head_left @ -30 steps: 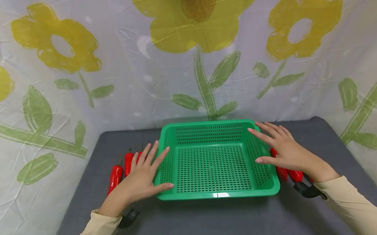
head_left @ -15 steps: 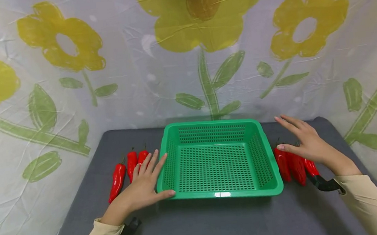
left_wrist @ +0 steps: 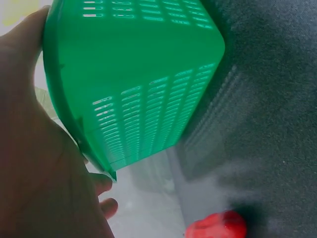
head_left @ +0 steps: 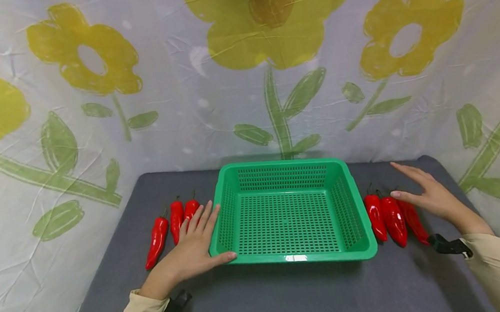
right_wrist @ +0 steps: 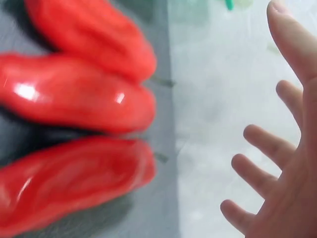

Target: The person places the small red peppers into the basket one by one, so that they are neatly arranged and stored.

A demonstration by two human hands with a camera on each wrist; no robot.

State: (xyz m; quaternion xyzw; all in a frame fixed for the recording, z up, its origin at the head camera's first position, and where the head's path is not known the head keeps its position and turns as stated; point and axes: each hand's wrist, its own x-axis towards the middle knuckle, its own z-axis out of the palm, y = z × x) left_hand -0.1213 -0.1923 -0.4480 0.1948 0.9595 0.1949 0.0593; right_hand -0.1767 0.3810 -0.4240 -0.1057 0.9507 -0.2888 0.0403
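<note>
A green plastic basket (head_left: 296, 258) with slotted walls sits mid-table in the head view, nothing inside it. My left hand (head_left: 191, 249) lies at its left rim with fingers spread and straight, thumb at the near left corner; in the left wrist view the hand (left_wrist: 44, 134) is right at the rim. My right hand (head_left: 435, 197) hovers over the right side, fingers extended and holding nothing. Beneath it lie three red peppers, among them a middle pepper (head_left: 394, 220) and an outer pepper (head_left: 412, 221). The right wrist view shows these peppers (right_wrist: 79, 91) beside the open fingers.
Left of the basket lie three more red peppers, the outermost pepper (head_left: 157, 241) apart from the others; my left fingers partly cover one pepper (head_left: 191, 209). A grey cloth (head_left: 273, 299) covers the table. A flowered curtain (head_left: 173, 108) hangs behind and at both sides.
My right hand has left the basket's right rim and moved right, over the right-hand peppers, uncovering them. My left hand has stayed at the left rim. The view has shifted slightly.
</note>
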